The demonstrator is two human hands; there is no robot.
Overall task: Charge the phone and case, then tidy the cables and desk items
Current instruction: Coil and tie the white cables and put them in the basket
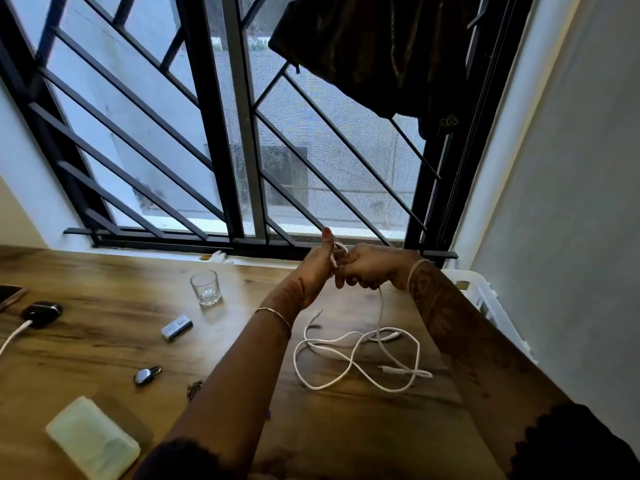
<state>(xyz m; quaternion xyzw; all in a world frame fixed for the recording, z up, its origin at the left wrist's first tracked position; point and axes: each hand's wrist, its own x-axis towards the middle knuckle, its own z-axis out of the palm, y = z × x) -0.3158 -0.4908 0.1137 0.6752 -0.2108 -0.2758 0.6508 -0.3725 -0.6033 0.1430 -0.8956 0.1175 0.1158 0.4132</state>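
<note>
Both hands are raised above the far side of the wooden desk [104, 348], close to the window. My left hand [320, 263] has white cable wound around it, thumb pointing up. My right hand [367, 270] grips the same white cable [356, 358] right beside the left. From the right hand the cable hangs down to loose loops lying on the desk, with connector ends showing. At the far left a black earbud case [41, 312] has a white charging cable [14, 336] plugged in. The phone [10, 294] lies at the left edge, partly cut off.
On the desk stand a clear glass [206, 289], a small silver box [176, 328], a metallic key fob [147, 375], a small dark item [194, 389] and a pale translucent pack [91, 441]. A white basket [485, 299] sits at the right by the wall. Window bars rise behind.
</note>
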